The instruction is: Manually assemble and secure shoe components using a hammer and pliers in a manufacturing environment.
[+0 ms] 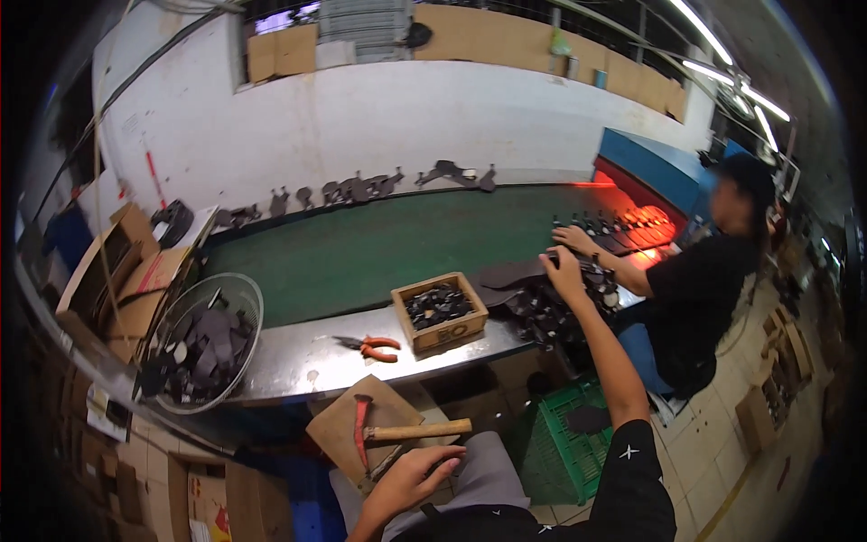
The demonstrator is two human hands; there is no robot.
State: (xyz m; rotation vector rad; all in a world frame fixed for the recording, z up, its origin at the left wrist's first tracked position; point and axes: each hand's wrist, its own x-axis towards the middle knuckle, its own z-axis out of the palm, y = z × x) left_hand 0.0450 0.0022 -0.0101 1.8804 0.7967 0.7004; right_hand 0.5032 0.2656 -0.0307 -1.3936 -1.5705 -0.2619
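My left hand (417,476) rests over my lap beside a hammer (363,435) with a red head and wooden handle. Its thumb stands apart from the fingers, and nothing shows in it. The hammer lies on a tan board (336,425). My right arm stretches across to the bench, where my right hand (566,276) is above a heap of dark flat parts (545,312). Its fingers are bent together around something small and dark that I cannot make out. A wooden box (444,336) of small black pieces stands left of that heap, with orange-handled pliers (377,349) beside it.
A green conveyor belt (379,248) runs behind the bench toward a red-glowing blue machine (655,176). At the right, a co-worker (700,280) reaches over the belt. A clear tub (257,312) of dark parts sits left. A green crate (564,452) stands below the bench.
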